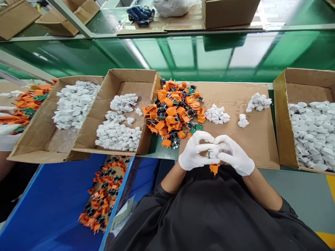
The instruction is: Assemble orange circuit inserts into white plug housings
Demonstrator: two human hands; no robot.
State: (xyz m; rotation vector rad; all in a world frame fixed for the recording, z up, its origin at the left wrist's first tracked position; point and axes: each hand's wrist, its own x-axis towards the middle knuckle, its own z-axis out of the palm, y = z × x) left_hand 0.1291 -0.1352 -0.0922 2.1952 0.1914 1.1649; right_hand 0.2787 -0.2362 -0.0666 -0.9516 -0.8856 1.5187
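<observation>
Both my hands wear white gloves and meet in front of my chest, at the near edge of the cardboard sheet. Between the fingers of my left hand (196, 150) and my right hand (234, 153) is an orange plug housing (214, 168), its pins pointing down toward me. A small white piece (213, 153) sits at its upper end, partly hidden by the fingers. Just beyond my left hand lies a heap of orange plug housings with green circuit boards (171, 113). A small pile of white pieces (217, 114) is beyond my hands.
Cardboard boxes with white pieces stand at left (148, 137) and right (285, 118). Smaller white piles (258, 102) rest on the cardboard sheet (261, 150). A blue bin (60, 195) below left holds more orange plugs. Another person's gloved hand (7, 120) is at far left.
</observation>
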